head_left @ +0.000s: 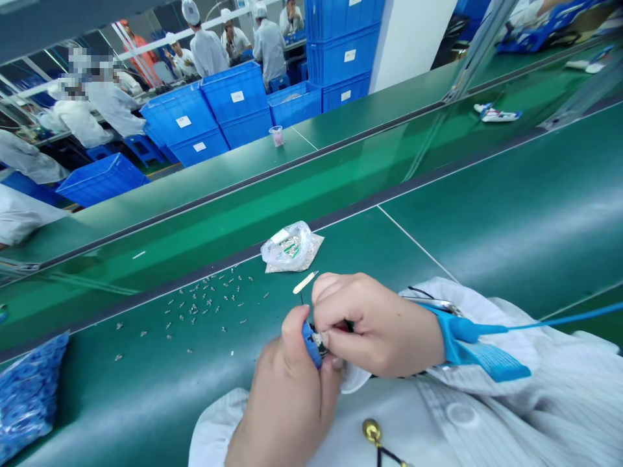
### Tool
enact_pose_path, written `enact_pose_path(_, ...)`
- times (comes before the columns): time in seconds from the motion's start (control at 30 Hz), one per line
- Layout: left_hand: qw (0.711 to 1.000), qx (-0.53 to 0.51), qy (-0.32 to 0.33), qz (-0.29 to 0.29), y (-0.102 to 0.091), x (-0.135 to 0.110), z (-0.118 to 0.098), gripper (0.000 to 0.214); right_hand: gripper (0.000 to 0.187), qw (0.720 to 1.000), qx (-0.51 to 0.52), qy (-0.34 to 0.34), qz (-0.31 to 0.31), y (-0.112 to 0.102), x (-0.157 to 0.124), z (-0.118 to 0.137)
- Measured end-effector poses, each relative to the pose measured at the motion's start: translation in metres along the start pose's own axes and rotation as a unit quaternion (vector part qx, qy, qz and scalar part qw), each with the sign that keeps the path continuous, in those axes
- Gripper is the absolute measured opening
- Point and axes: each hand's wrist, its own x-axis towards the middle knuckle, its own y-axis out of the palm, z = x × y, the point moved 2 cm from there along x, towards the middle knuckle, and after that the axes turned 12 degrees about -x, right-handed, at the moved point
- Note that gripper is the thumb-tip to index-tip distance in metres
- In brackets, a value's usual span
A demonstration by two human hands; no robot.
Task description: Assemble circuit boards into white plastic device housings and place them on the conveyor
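Observation:
Near the table's front edge, my left hand is closed around a small round blue plastic part with white and dark pieces inside. Its thumb presses on the upper rim. My right hand is closed in a pinch at the right side of the same part. Its fingertips hide most of what they touch. A thin dark wire-like piece sticks up above my left thumb. Just beyond the hands lies a cream-handled pointed tool. Farther back is an open clear plastic bag with small parts in it.
Many small metal parts are scattered left on the green table. A bag of blue parts lies far left. A blue wrist strap trails its cord right. Beyond are blue crates and people in white.

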Motion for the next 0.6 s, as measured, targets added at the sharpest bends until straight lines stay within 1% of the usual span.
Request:
enact_pose_path(0.1,1.0,0.009,0.01,-0.001,0.001,0.0,0.0,0.031,0.026,1.0,-0.001,0.003,0.002,0.001,-0.002,0.001)
enact_pose_path(0.23,0.994,0.1,0.01,-0.054,0.009,-0.001,0.001,0.032,0.026,0.999,-0.037,0.012,-0.008,0.003,-0.003,-0.002)
enact_pose_path(0.3,0.99,0.115,-0.001,-0.076,0.013,0.0,0.001,0.032,0.026,0.998,-0.062,0.018,-0.01,0.003,-0.003,-0.003)
enact_pose_path(0.37,0.993,0.085,-0.048,-0.07,0.016,0.001,0.003,0.033,0.025,0.996,-0.081,0.029,-0.004,0.002,-0.003,-0.003)
enact_pose_path(0.47,0.989,0.001,-0.147,-0.021,0.015,0.002,0.004,0.034,0.023,0.994,-0.09,0.054,0.019,0.001,-0.002,-0.002)
enact_pose_path(0.53,0.983,-0.045,-0.18,0.0,0.012,0.002,0.004,0.034,0.023,0.993,-0.084,0.078,0.031,0.0,-0.001,-0.001)
enact_pose_path(0.6,0.977,-0.077,-0.199,0.004,0.009,0.002,0.003,0.035,0.023,0.991,-0.071,0.106,0.039,0.0,-0.001,-0.001)
